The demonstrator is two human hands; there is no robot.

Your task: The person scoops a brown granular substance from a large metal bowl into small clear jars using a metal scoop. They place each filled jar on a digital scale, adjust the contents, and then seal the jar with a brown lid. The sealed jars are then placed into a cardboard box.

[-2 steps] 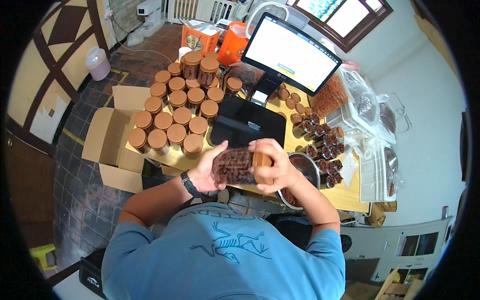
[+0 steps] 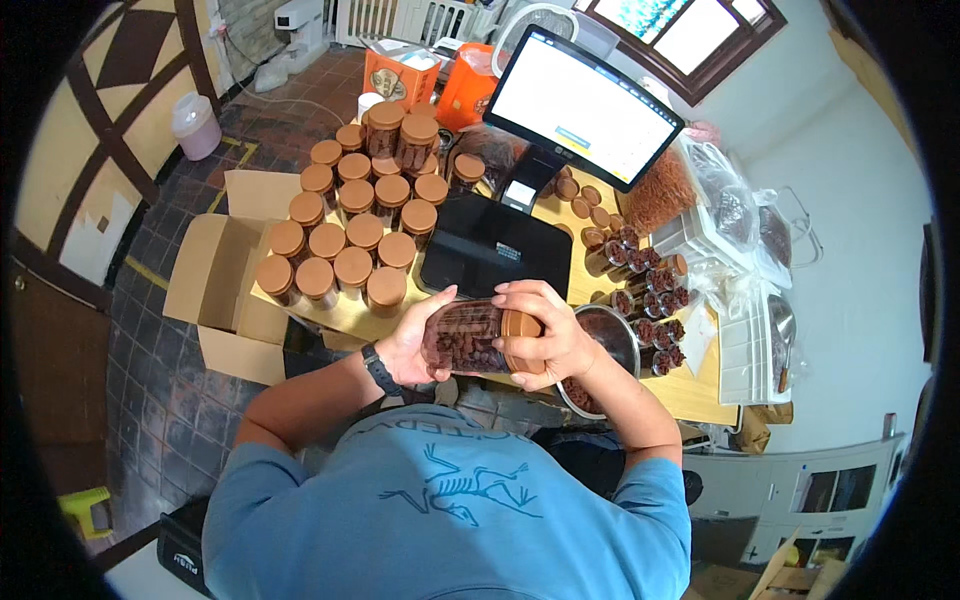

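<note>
A clear jar of dark brown pieces lies on its side in front of my chest, above the table's near edge. My left hand is wrapped round its bottom end. At the other end my right hand grips the orange-brown lid, fingers curled over it. The lid sits on the jar. The pieces lie along the jar's lower side, with a see-through gap above them. Just beyond the jar is a flat black scale in front of a tilted monitor.
Several lidded jars crowd the table's left side, two stacked at the back. On the right stand several lidless filled jars, loose lids and a metal bowl of brown pieces. An unfolded cardboard box adjoins the table's left.
The jar, blurred a moment ago, now looks sharper, with its pieces gathered on the lower side. Both hands keep their hold and have barely shifted.
</note>
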